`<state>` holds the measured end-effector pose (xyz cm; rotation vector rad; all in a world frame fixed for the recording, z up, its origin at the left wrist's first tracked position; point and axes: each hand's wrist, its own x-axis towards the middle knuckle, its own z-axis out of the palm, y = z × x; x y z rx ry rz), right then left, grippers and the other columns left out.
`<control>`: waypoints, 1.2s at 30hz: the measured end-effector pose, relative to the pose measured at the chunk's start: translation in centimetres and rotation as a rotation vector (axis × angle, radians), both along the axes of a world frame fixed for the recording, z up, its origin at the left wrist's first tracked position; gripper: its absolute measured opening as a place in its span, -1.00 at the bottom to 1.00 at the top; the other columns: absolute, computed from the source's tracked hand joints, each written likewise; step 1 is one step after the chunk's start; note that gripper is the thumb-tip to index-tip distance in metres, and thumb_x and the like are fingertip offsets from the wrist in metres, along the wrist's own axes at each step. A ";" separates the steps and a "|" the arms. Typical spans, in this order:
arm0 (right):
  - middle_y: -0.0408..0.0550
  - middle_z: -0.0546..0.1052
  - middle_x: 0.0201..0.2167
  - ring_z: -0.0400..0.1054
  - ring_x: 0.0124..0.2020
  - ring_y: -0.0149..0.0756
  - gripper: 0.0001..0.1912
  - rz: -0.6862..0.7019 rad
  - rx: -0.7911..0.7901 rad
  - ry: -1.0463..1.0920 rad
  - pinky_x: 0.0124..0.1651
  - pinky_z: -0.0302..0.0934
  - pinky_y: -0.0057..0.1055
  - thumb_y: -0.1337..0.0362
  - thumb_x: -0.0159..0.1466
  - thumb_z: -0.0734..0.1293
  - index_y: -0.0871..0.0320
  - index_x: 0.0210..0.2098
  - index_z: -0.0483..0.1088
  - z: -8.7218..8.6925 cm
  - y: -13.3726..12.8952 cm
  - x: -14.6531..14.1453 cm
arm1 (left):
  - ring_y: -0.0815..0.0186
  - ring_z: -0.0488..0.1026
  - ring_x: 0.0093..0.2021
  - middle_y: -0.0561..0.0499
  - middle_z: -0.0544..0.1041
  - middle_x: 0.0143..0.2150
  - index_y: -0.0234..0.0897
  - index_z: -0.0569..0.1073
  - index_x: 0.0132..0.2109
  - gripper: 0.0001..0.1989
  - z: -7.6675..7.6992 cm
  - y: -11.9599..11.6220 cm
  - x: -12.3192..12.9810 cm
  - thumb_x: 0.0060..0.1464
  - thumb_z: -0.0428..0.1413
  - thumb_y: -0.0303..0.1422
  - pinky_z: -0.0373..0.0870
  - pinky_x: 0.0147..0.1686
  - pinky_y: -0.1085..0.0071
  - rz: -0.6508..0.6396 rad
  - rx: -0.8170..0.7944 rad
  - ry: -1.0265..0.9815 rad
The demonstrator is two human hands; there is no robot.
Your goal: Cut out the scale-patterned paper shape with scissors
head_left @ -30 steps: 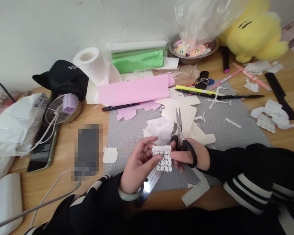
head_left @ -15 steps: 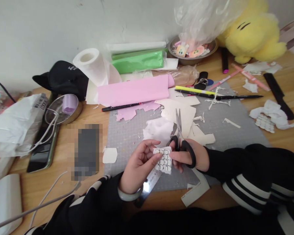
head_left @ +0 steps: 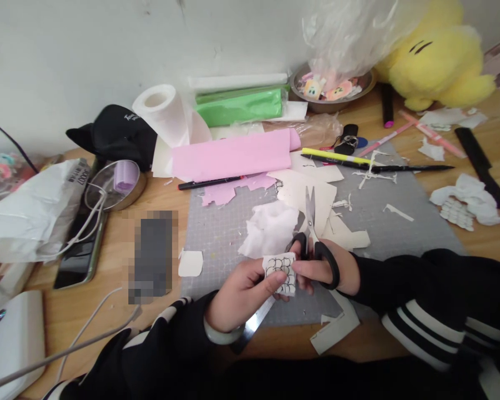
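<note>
A small white piece of paper with a black scale pattern [head_left: 280, 265] is pinched in my left hand [head_left: 248, 289], the thumb lying across its front. At its right edge, the fingertips of my right hand [head_left: 337, 269] touch the same piece. Black-handled scissors [head_left: 311, 214] hang on my right hand's fingers, blades pointing away from me and slightly parted. Just beyond my hands lies a crumpled white tissue [head_left: 270, 222]. A steel ruler [head_left: 256, 322] shows partly under my left wrist.
The grey cutting mat [head_left: 216, 233] carries cream paper offcuts [head_left: 308, 189] and folded pink paper [head_left: 233, 155]. A paper roll [head_left: 160, 114], green packet [head_left: 241, 106] and metal bowl [head_left: 337, 105] stand behind. Phones [head_left: 77, 250] and a cable lie left; a comb [head_left: 481, 166] lies right.
My left hand's fingers have closed in behind the patterned paper, and its thumb has slid further across the front. The scissors remain in my right hand. The whole view has shifted slightly.
</note>
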<state>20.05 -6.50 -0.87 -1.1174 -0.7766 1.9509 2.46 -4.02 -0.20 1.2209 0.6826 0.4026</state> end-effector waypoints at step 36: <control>-0.04 0.42 -0.51 0.34 -0.44 -0.41 -0.43 0.736 -0.104 0.447 -0.32 0.22 -0.46 -0.08 0.09 0.26 0.37 -0.22 0.33 -1.3 -0.6 1.3 | 0.42 0.18 -0.61 0.09 0.26 -0.70 -0.30 0.29 -0.64 -0.53 -0.3 0.3 -0.1 0.13 -0.02 -0.11 0.14 -0.49 0.45 0.515 -0.006 0.067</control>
